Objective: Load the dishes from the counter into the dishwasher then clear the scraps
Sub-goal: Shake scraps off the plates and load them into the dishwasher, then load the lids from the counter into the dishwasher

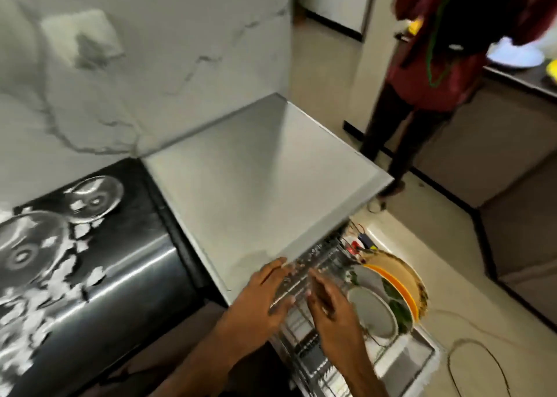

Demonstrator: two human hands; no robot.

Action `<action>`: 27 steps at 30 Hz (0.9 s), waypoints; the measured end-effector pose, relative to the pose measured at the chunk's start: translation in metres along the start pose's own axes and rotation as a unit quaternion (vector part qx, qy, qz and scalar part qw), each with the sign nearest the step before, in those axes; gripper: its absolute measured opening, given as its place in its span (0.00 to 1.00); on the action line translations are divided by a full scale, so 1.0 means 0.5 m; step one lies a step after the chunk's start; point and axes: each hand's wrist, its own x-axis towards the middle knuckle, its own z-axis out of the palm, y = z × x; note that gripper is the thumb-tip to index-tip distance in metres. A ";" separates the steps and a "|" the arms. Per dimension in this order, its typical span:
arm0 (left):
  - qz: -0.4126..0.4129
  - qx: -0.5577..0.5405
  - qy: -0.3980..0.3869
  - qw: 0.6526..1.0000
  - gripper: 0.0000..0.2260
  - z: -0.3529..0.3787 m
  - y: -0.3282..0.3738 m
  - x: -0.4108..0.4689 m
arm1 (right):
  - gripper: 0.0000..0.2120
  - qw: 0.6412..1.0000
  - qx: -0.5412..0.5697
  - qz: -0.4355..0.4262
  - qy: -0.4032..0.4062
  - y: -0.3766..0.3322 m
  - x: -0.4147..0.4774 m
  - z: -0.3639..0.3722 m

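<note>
Left hand (262, 294): fingers straight and close together, laid flat on the front rim of the drawn-out wire rack (313, 261), holding nothing. Right hand (328, 306): just beside it, fingers extended and slightly spread over the same rack, blurred, so whether they touch the wire cannot be told. Far left, black counter (135, 276): two glass dishes, the near one (24, 252) and the far one (93, 199), not yet loaded. White scraps (72, 264): strewn round and between the dishes, down toward the counter's rounded near edge. Risk: lifting a dish through the litter may drag pieces over that edge to the floor, and smooth glass may slip in the grasp. Centre, grey dishwasher top (256, 185): bare, overhanging the rack. Risk: if the rack is pushed home with fingers on its rim, they could be nipped under this edge. Right of the hands, standing on edge: white plate (372, 312), orange plate (402, 294) and wood-rimmed platter (404, 271), close-packed. Risk: a sharp shove could knock them together or tip them. Near right, floor: loose cable (479, 354) looped beside the open door, a likely trip or snag. Far right: bystander (437, 80), standing well apart, who could be bumped on a turn.
</note>
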 end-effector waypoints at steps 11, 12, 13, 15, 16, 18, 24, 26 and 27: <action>-0.212 -0.050 0.159 0.963 0.23 -0.207 -0.221 -0.387 | 0.17 0.982 -0.038 -0.035 -0.183 -0.099 -0.024 0.295; -0.221 -0.056 0.176 0.958 0.23 -0.215 -0.237 -0.413 | 0.17 0.980 -0.043 -0.041 -0.192 -0.107 -0.025 0.322; -0.234 -0.066 0.192 0.951 0.22 -0.226 -0.257 -0.444 | 0.17 0.977 -0.047 -0.047 -0.201 -0.114 -0.028 0.359; -0.256 -0.091 0.215 0.938 0.22 -0.243 -0.293 -0.495 | 0.17 0.974 -0.042 -0.057 -0.216 -0.128 -0.040 0.429; -0.262 -0.097 0.224 0.934 0.22 -0.251 -0.308 -0.517 | 0.17 0.973 -0.035 -0.060 -0.221 -0.134 -0.044 0.463; -0.269 -0.106 0.238 0.927 0.22 -0.266 -0.336 -0.552 | 0.17 0.970 -0.027 -0.061 -0.234 -0.148 -0.052 0.524; -0.310 -0.159 0.267 0.898 0.21 -0.332 -0.389 -0.593 | 0.18 0.961 -0.027 -0.059 -0.267 -0.201 -0.069 0.627; -0.330 -0.207 0.280 0.878 0.19 -0.356 -0.408 -0.581 | 0.18 0.958 -0.035 -0.060 -0.278 -0.216 -0.063 0.633; -0.340 -0.224 0.289 0.866 0.18 -0.368 -0.417 -0.569 | 0.18 0.957 -0.040 -0.059 -0.281 -0.220 -0.057 0.634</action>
